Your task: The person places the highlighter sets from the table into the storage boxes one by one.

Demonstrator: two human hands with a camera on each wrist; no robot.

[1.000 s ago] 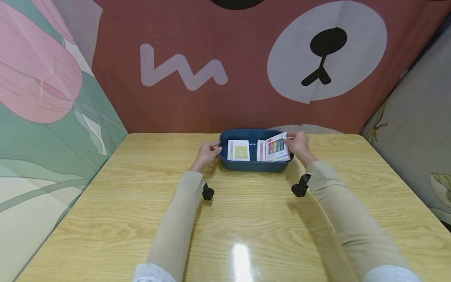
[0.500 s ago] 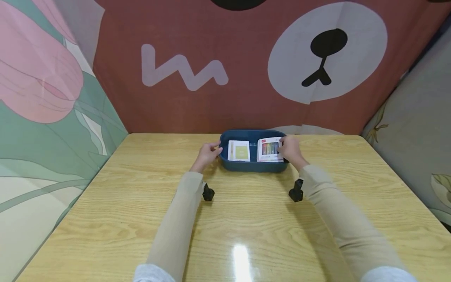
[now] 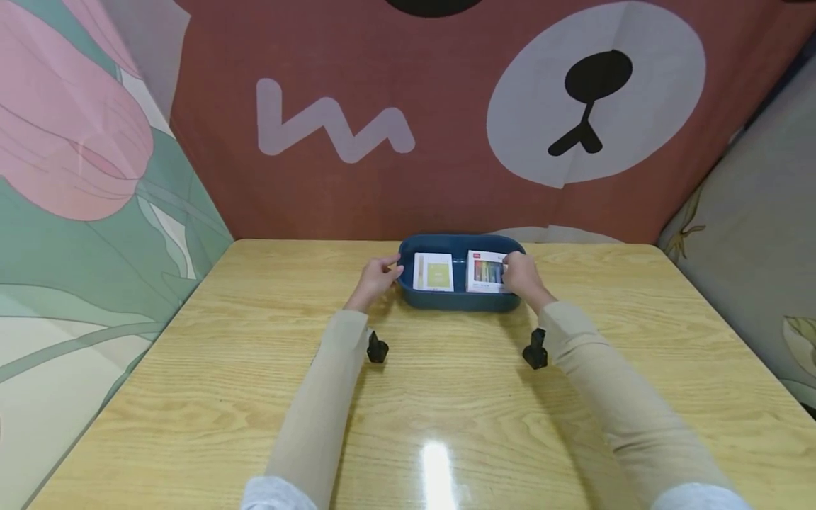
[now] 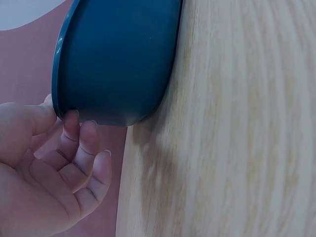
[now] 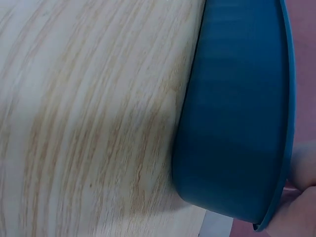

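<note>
A dark blue plastic bin [image 3: 462, 302] stands at the table's far edge. Its left end rim is pinched by my left hand [image 3: 372, 280], thumb on one side and fingertips curled in against the wall in the left wrist view. Inside the bin's right half lies a white box [image 3: 487, 272] printed with a row of coloured sticks. My right hand [image 3: 525, 276] reaches over the right rim and grips that box's right edge, the fingertips partly hidden. To the left in the bin lies a white box with a yellow-green panel [image 3: 433, 273]. The right wrist view shows the bin's outer wall [image 5: 232, 113].
The wooden table [image 3: 446, 382] stretches in front of the bin. Behind it hangs a reddish-brown cloth [image 3: 331, 198] with a bear face. Black camera mounts [image 3: 377, 348] sit at both wrists, just above the table.
The white box with coloured sticks has gone from tilted over the bin's right end to flat inside it. My right hand moved left and down with it; the left hand stayed on the rim.
</note>
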